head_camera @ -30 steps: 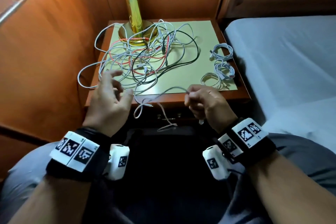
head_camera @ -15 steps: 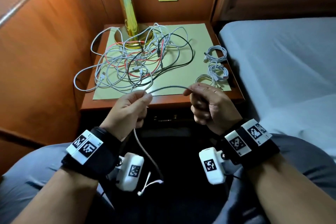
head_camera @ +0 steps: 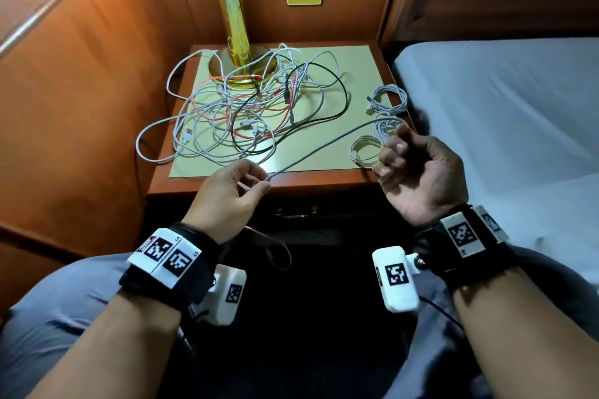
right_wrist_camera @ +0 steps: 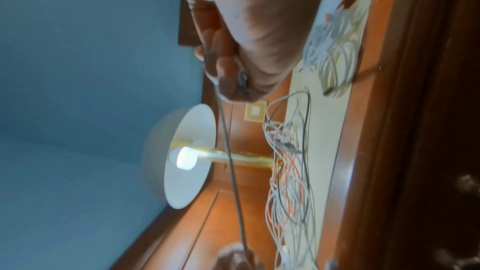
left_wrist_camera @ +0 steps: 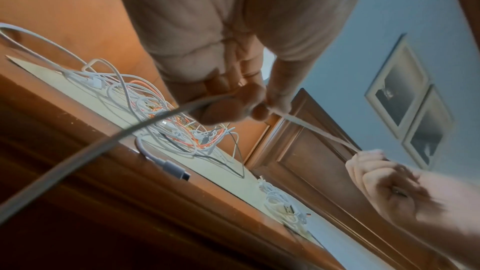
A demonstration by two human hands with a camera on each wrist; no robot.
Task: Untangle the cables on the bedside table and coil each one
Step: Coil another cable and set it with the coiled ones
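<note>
Left hand [head_camera: 231,196] has a grey cable [head_camera: 327,146] pinched between thumb and fingertips, and the right hand [head_camera: 418,172] has its fingers curled round the other end of the same cable, with what looks like the plug tucked in the palm in the right wrist view. So both hands are grasping that one cable, stretched fairly straight between them just above the front edge of the table [head_camera: 259,186], and the slack drops off behind the left hand into a loop over the lap. Looks to me like this one is already free of the mess and the step in hand is starting the coil. Next move probably calls for the left hand to feed cable over in loops while the right collects them, keeping them even. Further out, the tangle [head_camera: 246,113] of white, red and black cables is still piled by the lamp [head_camera: 241,71] base, some of it seemingly draped over the base, which could snag later pulls. Three coils [head_camera: 387,99] already sit at the right edge, close under the right hand, so easy to knock.
</note>
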